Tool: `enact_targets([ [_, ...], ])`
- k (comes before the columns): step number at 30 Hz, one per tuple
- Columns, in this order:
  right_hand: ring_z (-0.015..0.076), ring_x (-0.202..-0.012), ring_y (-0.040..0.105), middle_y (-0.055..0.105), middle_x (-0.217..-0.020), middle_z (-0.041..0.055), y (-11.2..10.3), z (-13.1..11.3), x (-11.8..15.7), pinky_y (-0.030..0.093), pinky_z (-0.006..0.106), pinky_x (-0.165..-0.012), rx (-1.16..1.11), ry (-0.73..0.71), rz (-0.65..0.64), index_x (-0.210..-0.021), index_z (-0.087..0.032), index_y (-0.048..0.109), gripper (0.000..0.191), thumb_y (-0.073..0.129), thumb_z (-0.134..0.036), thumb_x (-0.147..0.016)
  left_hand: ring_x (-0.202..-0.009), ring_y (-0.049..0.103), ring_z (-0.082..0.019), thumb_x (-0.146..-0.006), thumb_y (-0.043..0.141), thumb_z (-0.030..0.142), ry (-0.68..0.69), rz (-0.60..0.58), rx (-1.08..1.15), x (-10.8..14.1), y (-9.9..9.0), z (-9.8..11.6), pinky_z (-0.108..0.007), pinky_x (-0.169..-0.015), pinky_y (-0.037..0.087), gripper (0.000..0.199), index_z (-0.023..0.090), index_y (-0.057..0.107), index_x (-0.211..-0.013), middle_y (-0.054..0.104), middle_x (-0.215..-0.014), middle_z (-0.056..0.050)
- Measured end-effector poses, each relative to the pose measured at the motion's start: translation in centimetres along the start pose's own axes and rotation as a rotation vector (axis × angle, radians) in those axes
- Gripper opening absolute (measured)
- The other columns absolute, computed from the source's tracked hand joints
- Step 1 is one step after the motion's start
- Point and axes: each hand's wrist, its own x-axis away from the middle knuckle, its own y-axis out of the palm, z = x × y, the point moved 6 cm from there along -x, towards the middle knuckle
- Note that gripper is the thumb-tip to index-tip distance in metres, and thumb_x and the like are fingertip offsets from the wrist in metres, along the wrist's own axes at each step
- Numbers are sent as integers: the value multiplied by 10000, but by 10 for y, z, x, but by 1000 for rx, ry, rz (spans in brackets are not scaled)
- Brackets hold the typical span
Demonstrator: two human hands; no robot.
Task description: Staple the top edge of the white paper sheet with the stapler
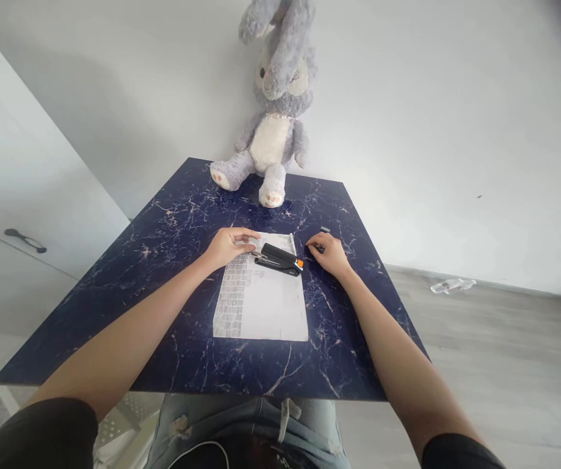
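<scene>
A black stapler (280,258) with an orange piece at its right end lies across the upper part of a printed paper sheet (273,306). Its jaws are apart, and a thin metal part shows at the left end. My left hand (229,247) is at that end, thumb and forefinger bent around it; the exact contact is hard to make out. Just right of the sheet, my right hand (330,253) rests on the table with fingers curled in. Something small and dark is at its fingertips, too hidden to name. A small grey piece (325,229) lies right behind this hand.
A grey and white plush rabbit (271,140) sits at the back of the dark blue marbled table (177,221), against the wall. White cabinet fronts with a dark handle (25,241) stand at left. Clear plastic packaging (453,285) lies on the floor at right.
</scene>
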Motion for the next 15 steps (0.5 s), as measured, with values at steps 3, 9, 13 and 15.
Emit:
enact_targets([
  [3, 239, -895, 675, 756, -972, 61, 0, 1, 0, 565, 433, -868, -2, -1, 2, -887, -238, 752, 168, 595, -177, -889, -1040, 773, -283, -805, 860, 538, 36, 2, -17, 0, 0, 2, -460, -1039, 599, 418, 200, 833, -1048, 811, -1124, -113],
  [9, 252, -911, 671, 756, -966, 62, 0, -1, 0, 559, 458, -877, 3, -14, 10, -888, -239, 746, 161, 596, -182, -901, -1020, 783, -283, -791, 877, 508, 61, 93, -14, 2, -4, 5, -441, -991, 619, 429, 178, 804, -1055, 817, -1074, -120],
  [13, 255, -891, 655, 748, -946, 67, -6, -23, 1, 553, 452, -841, -30, -18, 110, -945, -247, 752, 167, 588, -264, -970, -1014, 784, -266, -793, 860, 363, 60, 8, -110, 2, 1, 3, -436, -1014, 597, 399, 185, 784, -1143, 825, -1039, -93],
  [15, 239, -847, 645, 745, -951, 69, -8, -40, 3, 548, 429, -802, -103, -29, 151, -1000, -245, 750, 191, 574, -319, -1015, -1011, 779, -251, -797, 826, 284, 82, -46, -184, 3, 5, 5, -424, -1020, 583, 371, 194, 782, -1154, 825, -1035, -74],
])
